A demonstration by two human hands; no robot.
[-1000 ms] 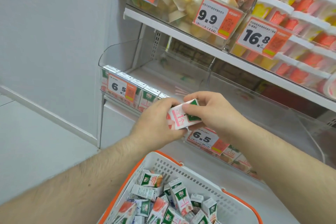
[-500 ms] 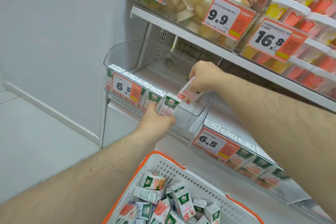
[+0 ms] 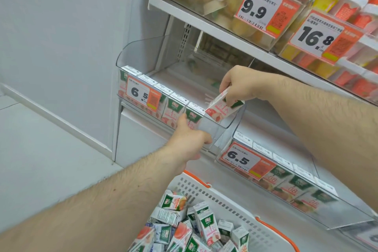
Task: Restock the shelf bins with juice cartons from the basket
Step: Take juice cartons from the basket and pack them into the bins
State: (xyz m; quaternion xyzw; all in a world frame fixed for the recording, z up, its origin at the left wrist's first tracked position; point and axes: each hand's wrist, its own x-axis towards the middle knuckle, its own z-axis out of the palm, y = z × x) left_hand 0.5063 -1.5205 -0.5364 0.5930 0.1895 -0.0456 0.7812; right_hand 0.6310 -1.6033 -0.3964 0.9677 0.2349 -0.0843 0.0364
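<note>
A clear shelf bin [image 3: 229,124] on the left holds a row of several green-and-pink juice cartons [image 3: 176,108] behind a 6.5 price tag [image 3: 141,93]. My right hand [image 3: 241,84] pinches a pink-and-white juice carton [image 3: 222,109] from above, tilted, at the right end of that row inside the bin. My left hand [image 3: 190,136] grips the bin's lower front, thumb up against its clear front wall. The white basket [image 3: 223,198] with orange rim sits below, holding several loose cartons [image 3: 204,227].
A second clear bin [image 3: 347,217] to the lower right holds another row of cartons behind a 6.5 tag [image 3: 243,159]. The shelf above [image 3: 204,22] carries fruit packs and cups with 9.9 and 16.8 tags. A grey wall and floor lie to the left.
My right hand carried the carton from in front of the shelf into the left bin and lowered it to the row's right end. My left hand let go and moved to the bin's front.
</note>
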